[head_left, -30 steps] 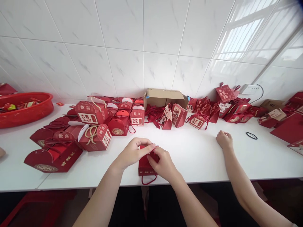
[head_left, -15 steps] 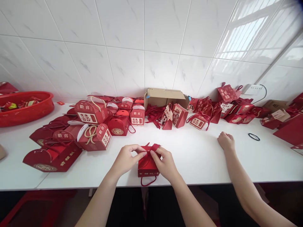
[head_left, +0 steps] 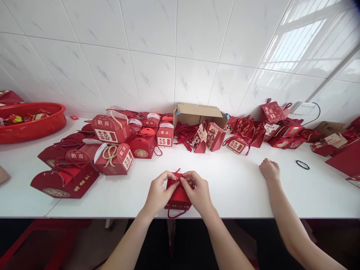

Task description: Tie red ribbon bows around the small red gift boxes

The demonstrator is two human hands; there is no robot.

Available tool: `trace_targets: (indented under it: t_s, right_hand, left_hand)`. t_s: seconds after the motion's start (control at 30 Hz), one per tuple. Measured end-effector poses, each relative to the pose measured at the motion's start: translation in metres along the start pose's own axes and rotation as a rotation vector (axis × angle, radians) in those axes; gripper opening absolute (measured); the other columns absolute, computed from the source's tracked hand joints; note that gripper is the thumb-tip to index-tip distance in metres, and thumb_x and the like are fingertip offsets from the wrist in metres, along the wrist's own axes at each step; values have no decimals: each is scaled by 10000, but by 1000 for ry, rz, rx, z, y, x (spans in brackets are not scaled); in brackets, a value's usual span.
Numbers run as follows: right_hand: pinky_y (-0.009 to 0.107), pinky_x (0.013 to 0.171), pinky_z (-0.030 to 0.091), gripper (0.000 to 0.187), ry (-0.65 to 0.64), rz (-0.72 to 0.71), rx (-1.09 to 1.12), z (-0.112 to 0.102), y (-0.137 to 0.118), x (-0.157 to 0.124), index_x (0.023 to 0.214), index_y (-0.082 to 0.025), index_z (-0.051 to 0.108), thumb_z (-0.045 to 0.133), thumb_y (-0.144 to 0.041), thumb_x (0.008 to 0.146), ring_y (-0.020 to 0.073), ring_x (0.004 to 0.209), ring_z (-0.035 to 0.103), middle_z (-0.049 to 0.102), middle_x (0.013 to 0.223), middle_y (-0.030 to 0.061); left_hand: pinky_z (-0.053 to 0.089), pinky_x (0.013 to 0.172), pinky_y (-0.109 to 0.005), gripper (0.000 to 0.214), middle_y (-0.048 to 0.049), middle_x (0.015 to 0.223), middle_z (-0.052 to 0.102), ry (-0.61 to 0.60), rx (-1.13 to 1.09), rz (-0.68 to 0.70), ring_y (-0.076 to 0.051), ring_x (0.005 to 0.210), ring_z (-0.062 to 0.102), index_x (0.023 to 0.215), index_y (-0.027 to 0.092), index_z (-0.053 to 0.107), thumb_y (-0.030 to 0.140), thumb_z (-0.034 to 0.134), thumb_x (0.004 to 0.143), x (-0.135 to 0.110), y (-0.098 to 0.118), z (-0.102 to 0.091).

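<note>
A small red gift box with gold lettering stands on the white table near its front edge. My left hand and my right hand meet over its top, thumbs and fingertips pinched together on a red ribbon. Most of the ribbon is covered by my fingers, so the shape of any knot cannot be made out. A dark red cord loop hangs from the front of the box, over the table's edge.
Many red gift boxes crowd the left. Behind, a cardboard box spills red ribbons. Further right are more boxes and a black ring. Another person's fist rests on the table. A red basin stands far left.
My fingers have drawn closer together over the ribbon, and the ribbon loop that stood up by my right hand is now mostly hidden. The view has shifted slightly.
</note>
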State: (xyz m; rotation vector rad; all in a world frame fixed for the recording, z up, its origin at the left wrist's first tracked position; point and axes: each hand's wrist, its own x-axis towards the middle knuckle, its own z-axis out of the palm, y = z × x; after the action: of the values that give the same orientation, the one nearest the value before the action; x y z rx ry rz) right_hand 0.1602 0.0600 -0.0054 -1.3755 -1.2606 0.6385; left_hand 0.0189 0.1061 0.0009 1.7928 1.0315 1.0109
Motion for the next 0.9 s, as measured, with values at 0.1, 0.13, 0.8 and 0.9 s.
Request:
trace_targets:
  t_s: [0.1, 0.13, 0.8, 0.9]
  right_hand:
    - [332, 758, 535, 190, -51, -16, -53, -4, 0, -2, 979, -216, 705, 633, -250, 807, 201, 808, 668, 721, 895, 56]
    - [341, 786, 534, 192, -58, -27, -73, -4, 1, -3, 971, -220, 726, 638, -224, 801, 208, 836, 670, 720, 905, 59]
    - [462, 1027, 402, 219, -33, 161, 66, 3, 14, -8, 716, -189, 703, 572, -295, 856, 300, 1312, 429, 509, 1348, 134]
    - [439, 1007, 432, 268, -75, 194, 109, 3, 14, -7, 737, -187, 729, 548, -331, 873, 304, 1348, 395, 457, 1412, 125]
  left_hand:
    - [509, 803, -311, 19, -12, 803, 665, 30, -30, -13, -183, 825, 633, 749, 197, 574, 197, 583, 765, -1, -3, 2]
    - [512, 809, -313, 26, -14, 804, 674, 34, -43, -16, -183, 825, 640, 739, 196, 575, 196, 590, 760, -2, -3, 2]
    - [546, 760, -308, 65, -49, 836, 718, 83, -159, -34, -186, 815, 680, 712, 181, 564, 194, 593, 768, -1, -9, 11]
    - [539, 805, -322, 93, -48, 885, 692, 122, -147, 10, -182, 856, 672, 854, 188, 553, 254, 597, 806, -1, -13, 14]
